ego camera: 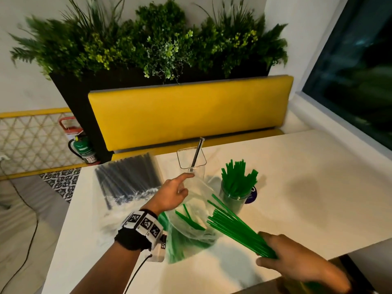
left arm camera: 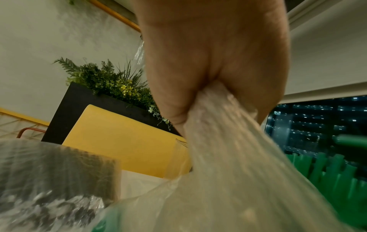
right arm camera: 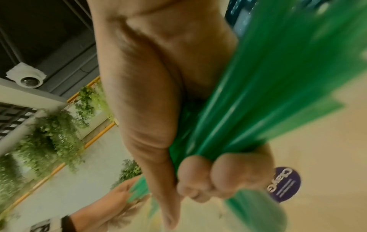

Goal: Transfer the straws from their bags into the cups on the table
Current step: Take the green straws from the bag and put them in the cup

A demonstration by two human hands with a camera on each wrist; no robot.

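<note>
My right hand grips a bundle of green straws at the table's near right; its fingers curl round the bundle of green straws. My left hand holds up the clear plastic bag, bunched in its fist, index finger stretched out. A few green straws remain in that clear plastic bag. A clear cup packed with green straws stands behind. A second clear cup holds one black straw. A bag of black straws lies at the left.
The white table ends at a yellow bench with a black planter of greenery behind. A round purple sticker lies beside the green cup. A window is at the right, a fire extinguisher on the floor left.
</note>
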